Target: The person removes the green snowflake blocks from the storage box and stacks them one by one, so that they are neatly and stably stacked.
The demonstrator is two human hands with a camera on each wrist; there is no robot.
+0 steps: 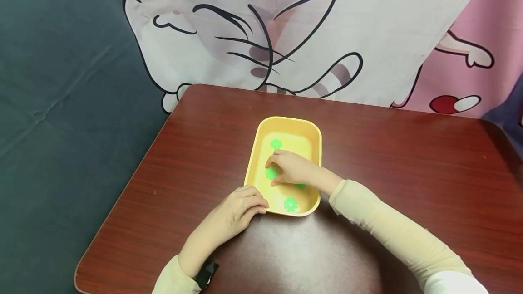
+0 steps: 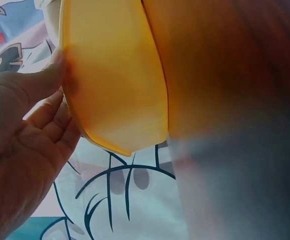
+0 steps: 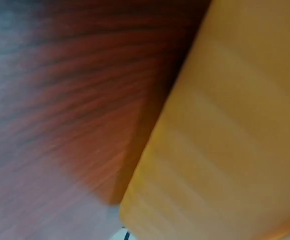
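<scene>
A yellow plastic tray (image 1: pixel 287 120) holds several flat green notched discs, like snowflake building pieces. One green disc (image 1: pixel 290 204) lies by the near wall, another disc (image 1: pixel 276 144) toward the far end. My left hand (image 1: pixel 241 208) grips the tray's near left corner; in the left wrist view its thumb (image 2: pixel 47 75) presses on the yellow wall. My right hand (image 1: pixel 292 168) reaches over the right rim into the tray. Its thumb and fingers are spread about a middle green disc (image 1: pixel 271 173). Partly under that hand shows a further disc (image 1: pixel 301 186). The right wrist view shows only the tray's outer wall (image 3: pixel 224 125).
The tray stands on a dark red-brown wooden table (image 1: pixel 388 158). A curtain with a cartoon cat (image 1: pixel 229 26) hangs behind the far edge. Dark green cloth (image 1: pixel 61 103) lies beyond the left edge.
</scene>
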